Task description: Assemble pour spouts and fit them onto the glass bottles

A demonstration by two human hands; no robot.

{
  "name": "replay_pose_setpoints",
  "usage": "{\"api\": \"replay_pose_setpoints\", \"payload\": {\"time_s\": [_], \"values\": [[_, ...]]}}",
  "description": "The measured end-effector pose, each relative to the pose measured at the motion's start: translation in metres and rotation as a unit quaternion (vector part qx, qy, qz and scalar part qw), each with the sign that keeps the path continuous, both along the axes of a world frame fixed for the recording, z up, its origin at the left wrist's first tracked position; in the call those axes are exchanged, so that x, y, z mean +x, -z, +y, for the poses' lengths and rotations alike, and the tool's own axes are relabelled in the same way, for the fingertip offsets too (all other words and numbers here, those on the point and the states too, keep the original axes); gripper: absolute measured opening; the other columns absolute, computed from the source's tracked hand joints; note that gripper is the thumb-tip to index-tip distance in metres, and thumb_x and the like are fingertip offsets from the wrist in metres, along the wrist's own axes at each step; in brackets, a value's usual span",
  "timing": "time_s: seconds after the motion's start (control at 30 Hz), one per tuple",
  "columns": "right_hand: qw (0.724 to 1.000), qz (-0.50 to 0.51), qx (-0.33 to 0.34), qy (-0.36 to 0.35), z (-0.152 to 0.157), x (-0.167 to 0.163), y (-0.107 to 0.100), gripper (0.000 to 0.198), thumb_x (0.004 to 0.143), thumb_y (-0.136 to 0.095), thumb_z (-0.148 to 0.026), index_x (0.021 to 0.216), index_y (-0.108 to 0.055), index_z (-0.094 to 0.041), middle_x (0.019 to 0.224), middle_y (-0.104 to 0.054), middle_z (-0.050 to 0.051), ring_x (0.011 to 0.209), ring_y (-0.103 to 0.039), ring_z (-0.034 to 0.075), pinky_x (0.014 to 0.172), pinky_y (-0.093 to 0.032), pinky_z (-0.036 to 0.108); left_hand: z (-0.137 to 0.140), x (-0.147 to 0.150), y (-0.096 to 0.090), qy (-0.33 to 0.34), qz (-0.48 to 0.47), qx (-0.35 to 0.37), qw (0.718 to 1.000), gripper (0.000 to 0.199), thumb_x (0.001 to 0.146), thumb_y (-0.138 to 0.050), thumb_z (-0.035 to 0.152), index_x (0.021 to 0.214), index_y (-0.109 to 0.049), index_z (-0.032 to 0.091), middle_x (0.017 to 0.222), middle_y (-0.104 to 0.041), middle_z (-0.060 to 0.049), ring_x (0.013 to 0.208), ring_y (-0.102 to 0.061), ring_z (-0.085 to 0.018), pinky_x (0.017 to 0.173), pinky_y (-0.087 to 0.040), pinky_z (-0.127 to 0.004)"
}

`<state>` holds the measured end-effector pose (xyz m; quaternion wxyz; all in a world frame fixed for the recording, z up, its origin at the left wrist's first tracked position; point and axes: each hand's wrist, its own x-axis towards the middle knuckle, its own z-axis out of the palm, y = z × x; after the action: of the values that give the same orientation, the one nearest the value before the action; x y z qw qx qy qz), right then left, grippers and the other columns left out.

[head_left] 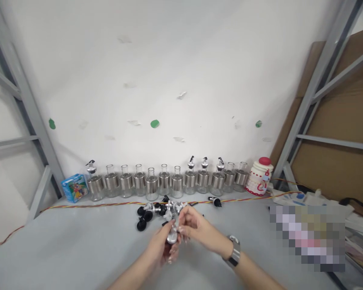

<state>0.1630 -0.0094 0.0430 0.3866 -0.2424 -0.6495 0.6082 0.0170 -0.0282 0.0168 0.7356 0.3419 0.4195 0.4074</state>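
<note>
Above the front of the table, my left hand [161, 245] is closed around a silver bottle pourer [172, 238], its round metal cap facing up. My right hand [198, 226], with a watch at the wrist, pinches close beside the top of that pourer. Whatever lies between its fingertips is too small to make out. Just beyond both hands is a loose pile of black and silver pourer parts [148, 216]. One more pourer [216, 201] lies apart to the right. Along the wall stands a row of glass bottles with steel bands [151, 185]; several carry pourers in their necks.
A blue picture box [75, 188] stands at the row's left end, a white and red jar [259, 177] at its right. A twisted red and yellow wire [109, 204] runs across the table before the bottles. Power strips [308, 198] and a blurred-out patch are at right.
</note>
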Motion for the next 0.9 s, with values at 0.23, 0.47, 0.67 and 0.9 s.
{"api": "replay_pose_setpoints", "payload": {"time_s": [0.23, 0.47, 0.67, 0.9], "values": [[0.907, -0.283, 0.214, 0.227, 0.042, 0.066, 0.000, 0.040, 0.063, -0.068, -0.034, 0.098, -0.054, -0.022, 0.089, -0.052, 0.004, 0.084, -0.048, 0.019, 0.076, -0.039, 0.032, 0.002, -0.010, -0.008, -0.024, -0.063, -0.007, 0.998, 0.037, 0.077, -0.047, 0.048, 0.090, -0.056, 0.015, 0.053, -0.053, 0.002, 0.039, -0.045, -0.006, 0.041, -0.034, -0.016], [0.887, -0.366, 0.206, 0.190, 0.057, 0.074, 0.033, 0.028, 0.056, -0.072, -0.026, 0.081, -0.060, -0.021, 0.081, -0.051, 0.002, 0.079, -0.047, 0.018, 0.073, -0.039, 0.030, 0.010, -0.014, -0.009, -0.104, -0.050, 0.000, 0.993, 0.027, 0.075, -0.058, 0.035, 0.085, -0.057, 0.011, 0.065, -0.060, -0.004, 0.049, -0.057, -0.010, 0.049, -0.045, -0.020], [0.903, -0.316, 0.189, 0.221, 0.057, 0.059, 0.043, 0.011, 0.064, -0.064, -0.023, 0.065, -0.054, -0.018, 0.072, -0.052, 0.001, 0.070, -0.047, 0.016, 0.066, -0.038, 0.028, 0.008, -0.012, -0.007, -0.102, -0.064, -0.017, 0.993, 0.026, 0.074, -0.060, 0.034, 0.084, -0.057, 0.011, 0.063, -0.062, -0.005, 0.048, -0.059, -0.012, 0.051, -0.048, -0.022], [0.945, -0.210, 0.112, 0.225, 0.060, 0.055, 0.034, 0.029, 0.078, -0.044, -0.042, 0.091, -0.050, -0.016, 0.053, -0.051, -0.004, 0.046, -0.046, 0.011, 0.047, -0.037, 0.023, 0.009, -0.013, -0.004, -0.129, -0.064, -0.014, 0.990, 0.020, 0.079, -0.053, 0.029, 0.083, -0.054, 0.010, 0.067, -0.063, -0.007, 0.049, -0.060, -0.012, 0.053, -0.049, -0.023]]}}
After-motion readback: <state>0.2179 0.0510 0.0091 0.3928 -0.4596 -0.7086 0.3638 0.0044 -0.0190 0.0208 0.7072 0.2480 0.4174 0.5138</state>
